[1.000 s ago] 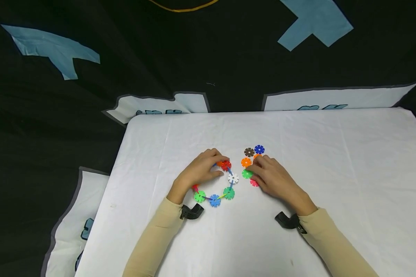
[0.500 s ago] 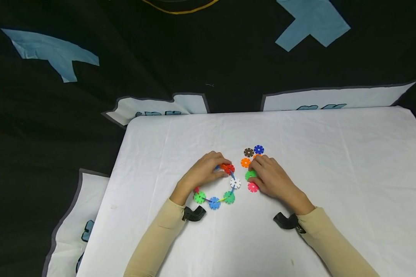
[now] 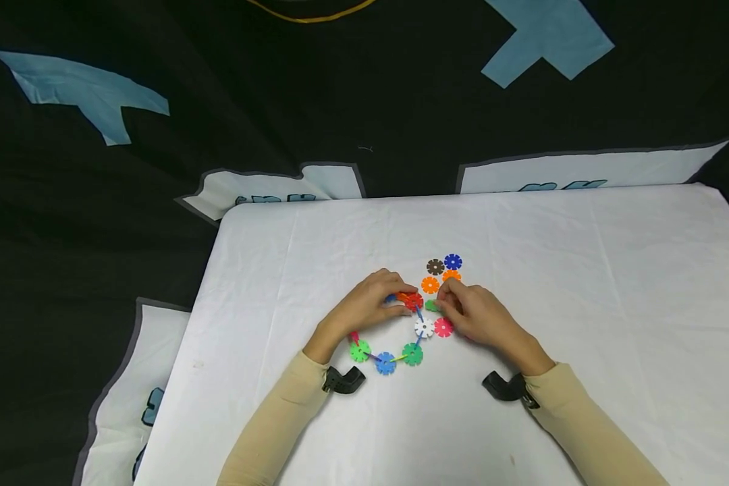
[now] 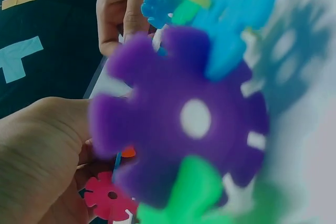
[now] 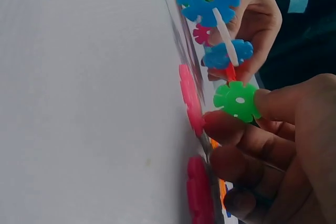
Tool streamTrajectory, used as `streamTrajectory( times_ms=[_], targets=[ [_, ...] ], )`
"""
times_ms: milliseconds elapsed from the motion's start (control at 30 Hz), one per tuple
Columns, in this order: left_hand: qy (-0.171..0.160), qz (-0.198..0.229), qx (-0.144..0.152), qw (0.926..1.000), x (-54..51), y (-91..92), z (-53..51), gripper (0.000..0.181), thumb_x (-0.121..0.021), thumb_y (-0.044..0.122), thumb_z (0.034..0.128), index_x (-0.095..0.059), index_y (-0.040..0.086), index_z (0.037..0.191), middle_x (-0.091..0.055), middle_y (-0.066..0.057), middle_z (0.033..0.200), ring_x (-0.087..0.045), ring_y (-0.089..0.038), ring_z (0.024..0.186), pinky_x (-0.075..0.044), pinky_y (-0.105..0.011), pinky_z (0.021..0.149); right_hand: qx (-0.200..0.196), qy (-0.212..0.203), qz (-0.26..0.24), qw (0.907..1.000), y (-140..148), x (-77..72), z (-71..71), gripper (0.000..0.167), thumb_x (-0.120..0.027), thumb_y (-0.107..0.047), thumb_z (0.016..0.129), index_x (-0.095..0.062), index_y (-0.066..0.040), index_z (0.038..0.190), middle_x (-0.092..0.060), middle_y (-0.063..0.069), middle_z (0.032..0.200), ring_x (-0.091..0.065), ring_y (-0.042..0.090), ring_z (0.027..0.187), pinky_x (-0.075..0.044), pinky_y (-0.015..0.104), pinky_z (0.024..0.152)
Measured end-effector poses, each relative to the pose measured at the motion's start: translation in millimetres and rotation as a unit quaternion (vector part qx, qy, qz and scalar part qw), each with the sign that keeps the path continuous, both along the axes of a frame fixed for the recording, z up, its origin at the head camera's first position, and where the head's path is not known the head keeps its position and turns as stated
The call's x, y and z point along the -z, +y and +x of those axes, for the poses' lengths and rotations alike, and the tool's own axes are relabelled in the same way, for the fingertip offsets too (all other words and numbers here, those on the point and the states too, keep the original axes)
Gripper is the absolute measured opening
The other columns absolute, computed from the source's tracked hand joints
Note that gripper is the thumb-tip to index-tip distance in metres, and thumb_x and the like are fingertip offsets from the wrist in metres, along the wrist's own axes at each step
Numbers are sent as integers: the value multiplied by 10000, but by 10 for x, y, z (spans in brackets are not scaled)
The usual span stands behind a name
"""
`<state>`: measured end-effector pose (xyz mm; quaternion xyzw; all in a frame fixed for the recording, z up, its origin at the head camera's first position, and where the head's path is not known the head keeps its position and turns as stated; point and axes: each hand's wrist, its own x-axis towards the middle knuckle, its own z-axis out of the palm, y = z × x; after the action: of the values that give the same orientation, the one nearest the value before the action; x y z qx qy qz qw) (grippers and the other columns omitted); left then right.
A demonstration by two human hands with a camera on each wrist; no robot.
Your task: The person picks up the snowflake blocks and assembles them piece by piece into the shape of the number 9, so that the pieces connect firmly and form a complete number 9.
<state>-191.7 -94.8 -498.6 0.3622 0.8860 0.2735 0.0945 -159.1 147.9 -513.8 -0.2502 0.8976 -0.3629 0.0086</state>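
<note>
Two hands, one disc chain [image 3: 385,364], six loose notched discs.
The left hand [image 3: 369,298], forearm slanting from seven o'clock, pinches the chain by its red disc [image 3: 414,302]; five chain discs show face-on, curving from that hand's three o'clock round past six. The right hand [image 3: 477,314], forearm from five, fingertips toward ten, pinches one green disc [image 5: 235,99]. From it, two orange discs [image 3: 430,285], one brown disc [image 3: 435,267] and one dark blue disc [image 3: 453,261] lie between twelve and one; one pink disc [image 3: 443,327] at five.
</note>
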Motion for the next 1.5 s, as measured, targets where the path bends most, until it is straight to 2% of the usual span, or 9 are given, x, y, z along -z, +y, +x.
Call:
streamTrajectory(
  times_ms=[300, 667, 800, 967, 1133, 1367, 1500],
  targets=[
    [-126, 113, 50, 9998, -25, 25, 26, 349, -746, 286, 873, -714, 124, 1180, -679, 29, 997, -534, -121, 941, -463, -280, 843, -214, -52, -300, 9993, -7, 43, 2, 104, -705, -79, 880, -603, -76, 894, -499, -82, 632, -393, 12, 546, -376, 198, 529],
    [-182, 270, 6, 9995, 1, 3, 19, 341, -734, 270, 887, -703, 130, 1196, -670, 39, 1017, -523, -106, 971, -468, -269, 874, -121, 87, -115, 9998, -32, 20, 15, 113, -722, -100, 867, -611, -83, 879, -498, -90, 622, -392, 21, 533, -365, 200, 523],
    [-231, 456, -20, 9987, -2, -14, 25, 345, -747, 258, 875, -705, 121, 1189, -671, 35, 1010, -530, -101, 960, -475, -263, 862, -123, 125, -15, 9998, -45, 15, 21, 113, -719, -121, 875, -611, -92, 887, -489, -92, 626, -391, 27, 535, -361, 203, 525],
    [-378, 637, 86, 9972, -10, -25, 23, 336, -737, 246, 885, -702, 113, 1192, -672, 26, 1009, -554, -83, 916, -484, -235, 836, -123, 162, 66, 9998, -61, 12, 22, 115, -720, -119, 875, -610, -93, 901, -492, -88, 631, -396, 31, 540, -367, 201, 533],
    [-572, 700, 135, 9958, -12, -25, 18, 329, -741, 229, 881, -707, 107, 1184, -670, 23, 1006, -582, -66, 898, -497, -220, 841, -168, 399, 231, 9988, -73, -20, 36, 125, -729, -115, 867, -613, -88, 904, -489, -90, 607, -395, 27, 524, -363, 198, 516],
    [-575, 730, 152, 9956, -12, -28, 7, 325, -743, 215, 879, -710, 97, 1180, -671, 10, 1000, -584, -73, 891, -495, -224, 838, -346, 859, 436, 9947, -79, -59, 63, 140, -739, -133, 869, -622, -87, 930, -523, -85, 604, -435, 34, 533, -402, 190, 525],
    [-610, 764, 158, 9951, -32, -39, 4, 319, -736, 210, 885, -710, 101, 1184, -670, 14, 1000, -567, -70, 873, -489, -220, 808, -384, 1130, 355, 9922, -69, -44, 62, 144, -749, -142, 862, -640, -85, 937, -535, -72, 617, -450, 48, 547, -425, 203, 540]
  ],
)
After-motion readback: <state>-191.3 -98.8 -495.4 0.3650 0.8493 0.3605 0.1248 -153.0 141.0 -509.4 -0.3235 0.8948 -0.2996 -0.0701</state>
